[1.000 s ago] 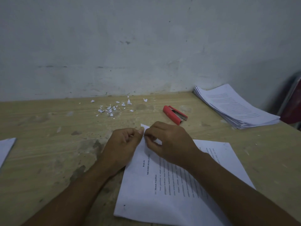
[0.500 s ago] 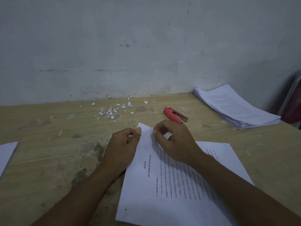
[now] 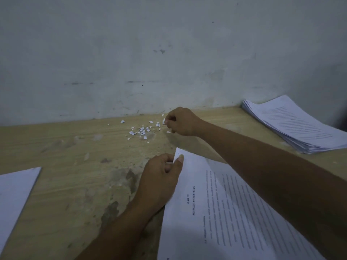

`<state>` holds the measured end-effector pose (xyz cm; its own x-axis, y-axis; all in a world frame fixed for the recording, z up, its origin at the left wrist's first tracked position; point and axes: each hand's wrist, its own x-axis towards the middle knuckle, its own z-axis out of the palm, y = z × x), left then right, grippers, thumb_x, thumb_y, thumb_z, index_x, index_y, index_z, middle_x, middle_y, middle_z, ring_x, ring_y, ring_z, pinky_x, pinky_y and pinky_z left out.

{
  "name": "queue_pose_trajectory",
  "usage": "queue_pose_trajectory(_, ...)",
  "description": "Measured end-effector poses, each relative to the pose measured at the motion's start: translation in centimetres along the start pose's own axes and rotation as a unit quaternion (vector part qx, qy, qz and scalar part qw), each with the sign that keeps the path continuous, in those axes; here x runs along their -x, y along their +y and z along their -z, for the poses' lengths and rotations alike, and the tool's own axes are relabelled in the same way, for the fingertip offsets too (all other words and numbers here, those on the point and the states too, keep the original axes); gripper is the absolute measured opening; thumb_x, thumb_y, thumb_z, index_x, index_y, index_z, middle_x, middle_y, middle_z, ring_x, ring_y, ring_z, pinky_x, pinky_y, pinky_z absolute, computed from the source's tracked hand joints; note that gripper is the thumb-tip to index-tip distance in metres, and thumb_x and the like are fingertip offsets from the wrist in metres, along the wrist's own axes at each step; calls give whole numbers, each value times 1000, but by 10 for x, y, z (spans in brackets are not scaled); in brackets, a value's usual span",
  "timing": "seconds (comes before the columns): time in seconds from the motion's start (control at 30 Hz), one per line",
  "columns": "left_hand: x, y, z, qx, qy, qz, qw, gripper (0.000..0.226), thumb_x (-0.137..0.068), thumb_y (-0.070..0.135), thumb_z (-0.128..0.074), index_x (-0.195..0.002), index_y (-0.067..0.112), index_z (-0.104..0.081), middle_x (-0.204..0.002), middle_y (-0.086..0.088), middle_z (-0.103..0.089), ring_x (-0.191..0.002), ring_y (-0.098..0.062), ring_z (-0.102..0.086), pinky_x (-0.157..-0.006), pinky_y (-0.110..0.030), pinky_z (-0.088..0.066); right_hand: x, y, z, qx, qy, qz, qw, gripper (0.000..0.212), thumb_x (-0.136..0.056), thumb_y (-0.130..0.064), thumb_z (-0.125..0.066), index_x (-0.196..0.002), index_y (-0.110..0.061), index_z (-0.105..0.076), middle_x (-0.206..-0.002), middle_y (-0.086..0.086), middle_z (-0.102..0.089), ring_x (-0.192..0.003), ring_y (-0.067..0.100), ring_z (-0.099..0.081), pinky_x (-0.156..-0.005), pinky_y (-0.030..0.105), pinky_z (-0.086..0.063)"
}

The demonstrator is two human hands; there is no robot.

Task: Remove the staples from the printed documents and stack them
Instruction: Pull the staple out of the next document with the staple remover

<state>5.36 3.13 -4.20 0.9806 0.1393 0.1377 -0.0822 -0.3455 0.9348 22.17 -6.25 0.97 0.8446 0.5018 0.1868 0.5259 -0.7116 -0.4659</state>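
Over the far tabletop (image 3: 75,166), the outstretched right hand (image 3: 181,121) pinches what looks like a white scrap (image 3: 164,121) beside scattered paper scraps (image 3: 142,130). The left hand (image 3: 161,177) pinches the printed document (image 3: 216,212) by its corner; a paper stack (image 3: 293,124) lies far right.

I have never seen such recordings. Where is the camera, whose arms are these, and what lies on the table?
No machine here: these are a person's two bare arms, filmed by a wide-angle camera worn on the head, looking down. The left hand pinches the corner of a printed document on the wooden table. The right hand, stretched toward the wall, seems to pinch a paper scrap beside a heap of torn scraps. A stack of papers lies at right, another sheet at left.
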Motion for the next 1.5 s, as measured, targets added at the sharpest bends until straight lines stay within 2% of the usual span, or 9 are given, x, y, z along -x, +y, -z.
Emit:
queue_pose_trajectory(0.23, 1, 3, 1, 7, 2, 10, 1000, 27, -97, 39, -54, -89, 20, -72, -71, 5, -75, -63, -7, -69, -53, -17, -48, -21, -4, -9, 4, -19, 20, 1000, 23, -96, -15, -61, -92, 4, -73, -82, 10, -73, -58, -5, -54, -57, 12, -43)
queue_pose_trajectory(0.43, 4, 6, 2, 54, -44, 11, 998, 12, -98, 26, -56, -92, 27, -67, -78, 9, -76, -68, -3, -71, -55, -11, -49, -7, 0, 8, 3, 26, -17, 1000, 29, -100, -15, -47, -99, 6, -68, -102, 12, -70, -81, 25, -65, -69, 28, -44)
queue_pose_trajectory(0.6, 2, 2, 3, 49, -91, 18, 995, 13, -96, 23, -59, -108, 24, -55, -95, 6, -76, -81, -10, -73, -72, -33, -59, 30, 33, 29, 60, 108, -80, 989, 34, -97, -38, -55, -94, -6, -63, -95, 10, -66, -91, 25, -60, -76, 32, -45)
queue_pose_trajectory(0.77, 0, -2, 2, 105, -83, 10, 991, 12, -96, 20, -57, -100, 18, -46, -89, -4, -77, -72, -24, -70, -67, -48, -54, 71, 61, 39, 213, 53, -235, 947, 74, -85, -73, -45, -130, -14, -49, -135, 16, -46, -128, 35, -40, -102, 48, -37)
queue_pose_trajectory(1.07, 3, 3, 3, 105, -115, 11, 988, 6, -99, 18, -53, -103, 15, -48, -79, -8, -76, -56, -17, -62, -48, -25, -44, 99, 76, 32, 217, 3, -242, 946, 65, -95, -59, -41, -131, -5, -44, -130, 21, -49, -118, 37, -48, -92, 42, -42)
queue_pose_trajectory(1.2, 3, 3, 4, 102, -122, 13, 987, 10, -100, 23, -51, -104, 15, -51, -84, -9, -76, -63, -24, -62, -54, -30, -45, 95, 60, 36, 80, 55, -280, 955, 70, -95, -65, -32, -124, -4, -53, -122, 18, -58, -109, 34, -55, -84, 38, -39)
queue_pose_trajectory(1.27, 3, 4, 5, 105, -125, 18, 987, 12, -100, 23, -51, -105, 13, -52, -84, -8, -77, -63, -23, -64, -54, -29, -47, 92, 53, 40, -41, 58, -276, 958, 58, -100, -56, -27, -110, -7, -57, -105, 18, -58, -92, 30, -54, -79, 34, -37)
queue_pose_trajectory(1.4, 3, 2, 5, 92, -129, 14, 987, 14, -100, 25, -51, -106, 14, -56, -85, -6, -77, -68, -27, -67, -63, -37, -50, 91, 37, 42, -379, 88, -292, 874, 49, -98, -51, -34, -83, -14, -62, -74, 6, -62, -64, 20, -55, -71, 34, -46)
queue_pose_trajectory(1.5, 3, 2, 6, 78, -127, 12, 989, 14, -100, 27, -51, -104, 15, -58, -84, -3, -77, -66, -23, -67, -61, -32, -49, 94, 24, 37, -441, 80, -256, 856, 50, -101, -52, -39, -92, -10, -66, -77, 5, -67, -66, 20, -63, -69, 33, -55)
